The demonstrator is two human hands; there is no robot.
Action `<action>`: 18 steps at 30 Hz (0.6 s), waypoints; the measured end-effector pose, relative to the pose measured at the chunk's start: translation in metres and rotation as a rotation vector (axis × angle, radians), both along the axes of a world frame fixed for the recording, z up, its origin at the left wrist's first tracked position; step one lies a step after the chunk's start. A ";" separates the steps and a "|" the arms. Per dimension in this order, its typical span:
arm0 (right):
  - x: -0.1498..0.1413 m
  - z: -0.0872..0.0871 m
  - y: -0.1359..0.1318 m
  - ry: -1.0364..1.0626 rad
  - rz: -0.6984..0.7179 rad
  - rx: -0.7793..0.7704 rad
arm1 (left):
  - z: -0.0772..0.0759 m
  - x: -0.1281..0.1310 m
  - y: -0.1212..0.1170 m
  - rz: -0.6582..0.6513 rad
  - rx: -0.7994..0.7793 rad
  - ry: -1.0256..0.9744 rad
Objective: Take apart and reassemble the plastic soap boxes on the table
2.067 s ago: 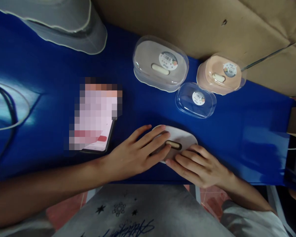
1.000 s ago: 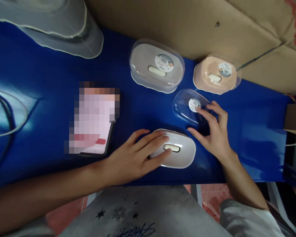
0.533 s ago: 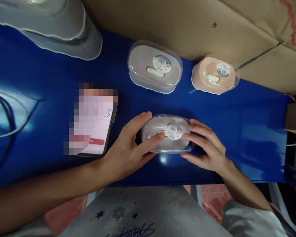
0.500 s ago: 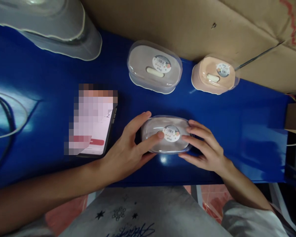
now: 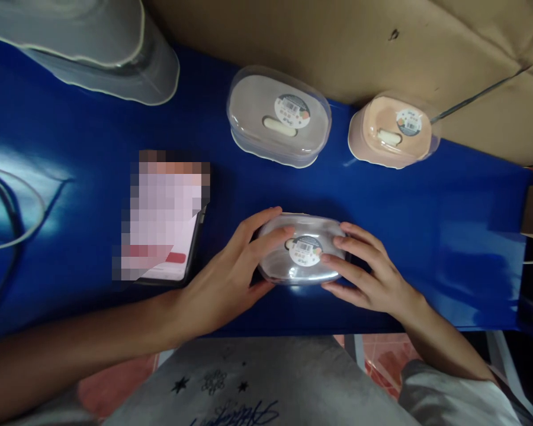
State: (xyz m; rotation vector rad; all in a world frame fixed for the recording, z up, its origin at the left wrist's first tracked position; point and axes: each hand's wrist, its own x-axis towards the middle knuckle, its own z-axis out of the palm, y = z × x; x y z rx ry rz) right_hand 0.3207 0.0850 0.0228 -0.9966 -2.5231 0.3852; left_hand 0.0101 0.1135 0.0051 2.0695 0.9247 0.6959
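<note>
Between my two hands is an oval food container (image 5: 313,231) with a clear lid and a round barcode label on top. My left hand (image 5: 244,260) grips its left end, one finger stretched over the lid and others round the edge. At the right end, my right hand (image 5: 364,272) holds it with spread fingertips on the lid and the near rim. The container's side walls are mostly hidden by the lid and fingers. A phone (image 5: 160,219) with a lit, blurred screen lies left of my left hand.
Behind stand a larger grey lidded container (image 5: 253,106) and a smaller peach one (image 5: 384,124). Stacked larger containers (image 5: 155,77) fill the back left. Cables (image 5: 18,213) lie at the left on the blue table (image 5: 426,201). A brown cardboard surface (image 5: 337,47) rises behind.
The container in my hands has tilted slightly and moved a little nearer me. My left finger has shifted from beside the label toward the lid's far side.
</note>
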 end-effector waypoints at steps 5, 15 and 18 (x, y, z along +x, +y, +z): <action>-0.002 0.003 0.002 -0.005 0.023 -0.008 | 0.001 0.000 0.000 0.022 -0.047 -0.051; -0.006 -0.001 0.005 0.102 -0.036 -0.064 | 0.006 0.004 0.001 0.005 -0.134 -0.018; -0.004 -0.002 0.008 0.127 -0.039 -0.123 | 0.006 0.004 0.001 -0.007 -0.141 -0.014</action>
